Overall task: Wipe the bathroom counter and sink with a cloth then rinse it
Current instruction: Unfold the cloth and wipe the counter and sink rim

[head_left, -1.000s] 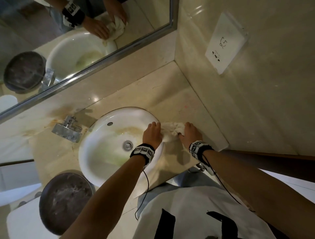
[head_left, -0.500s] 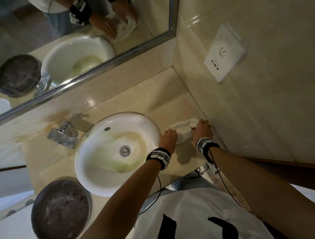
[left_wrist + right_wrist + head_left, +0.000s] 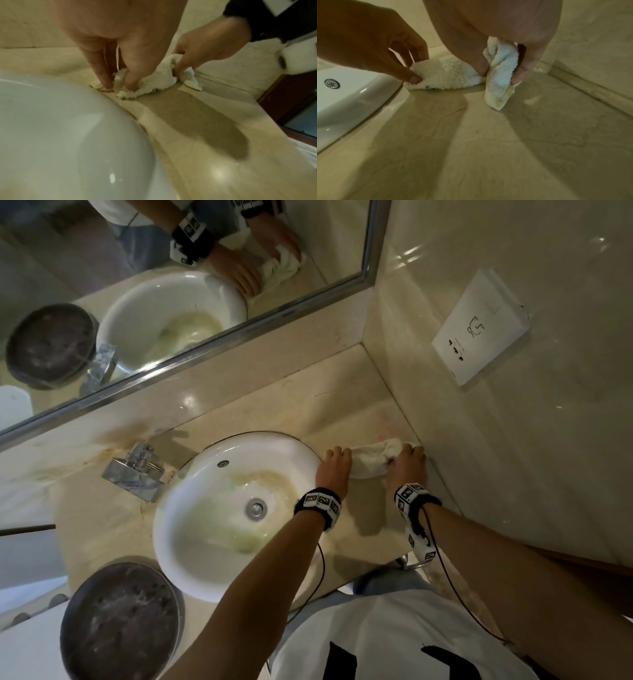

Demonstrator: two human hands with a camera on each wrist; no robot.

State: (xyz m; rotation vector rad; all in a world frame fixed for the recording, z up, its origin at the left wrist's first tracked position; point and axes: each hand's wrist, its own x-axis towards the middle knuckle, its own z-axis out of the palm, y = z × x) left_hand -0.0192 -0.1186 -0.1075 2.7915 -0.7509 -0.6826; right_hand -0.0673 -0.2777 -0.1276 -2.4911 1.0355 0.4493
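At centre right, the cloth [image 3: 371, 462] is pinched at each end by the left hand [image 3: 334, 469] and right hand [image 3: 407, 469], apparently stretched to cover more table [image 3: 342, 405] beside the sink [image 3: 191, 573].

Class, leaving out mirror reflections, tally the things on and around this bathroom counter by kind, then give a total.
Hands: 2 (left hand, right hand)
Cloth: 1
Sink: 1
Faucet: 1
Round dark basin: 1
Wall socket: 1
Total: 7

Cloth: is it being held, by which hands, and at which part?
Yes, by both. The left hand pinches the cloth at its end by the sink; the right hand pinches the opposite end, nearer the wall.
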